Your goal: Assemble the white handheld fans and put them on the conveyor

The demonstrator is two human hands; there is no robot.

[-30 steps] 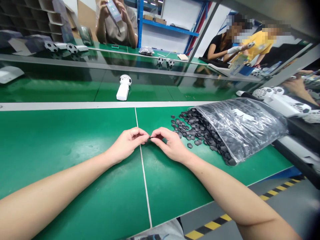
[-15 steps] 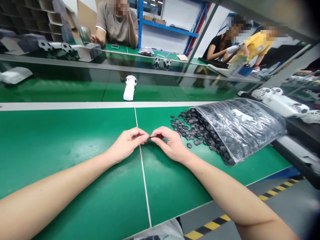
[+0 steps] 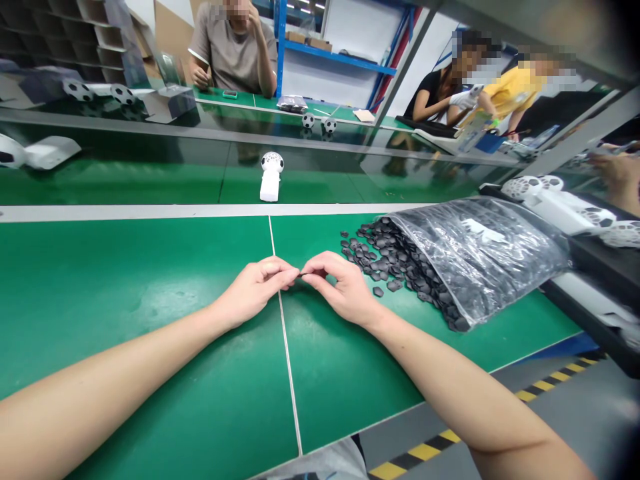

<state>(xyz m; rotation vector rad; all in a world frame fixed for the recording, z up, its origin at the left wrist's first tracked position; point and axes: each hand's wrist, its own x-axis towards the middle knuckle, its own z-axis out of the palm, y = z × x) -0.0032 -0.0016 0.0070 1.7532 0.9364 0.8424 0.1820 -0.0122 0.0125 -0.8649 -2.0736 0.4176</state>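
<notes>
Fingertips meet over the green tabletop (image 3: 150, 347), pinching one small black piece (image 3: 301, 274) between both hands. My left hand (image 3: 257, 288) is closed on its left side, and my right hand (image 3: 343, 287) on its right. Mostly hidden by the fingers, the piece shows only as a dark sliver. To the right of my right hand, many loose black five-sided pieces (image 3: 395, 257) spill from the mouth of a clear plastic bag (image 3: 505, 260) lying on its side.
Behind the white edge strip (image 3: 150, 213) runs a green conveyor belt bearing a white handheld unit with a football-patterned head (image 3: 273, 175). More white units (image 3: 565, 203) lie in a black tray at right. A person (image 3: 235, 50) sits opposite; two others work back right.
The white unit on the near belt has shifted right, while the football-patterned items on the far lane have slid left. My hands have hardly moved. A blurred hand has appeared at far right.
</notes>
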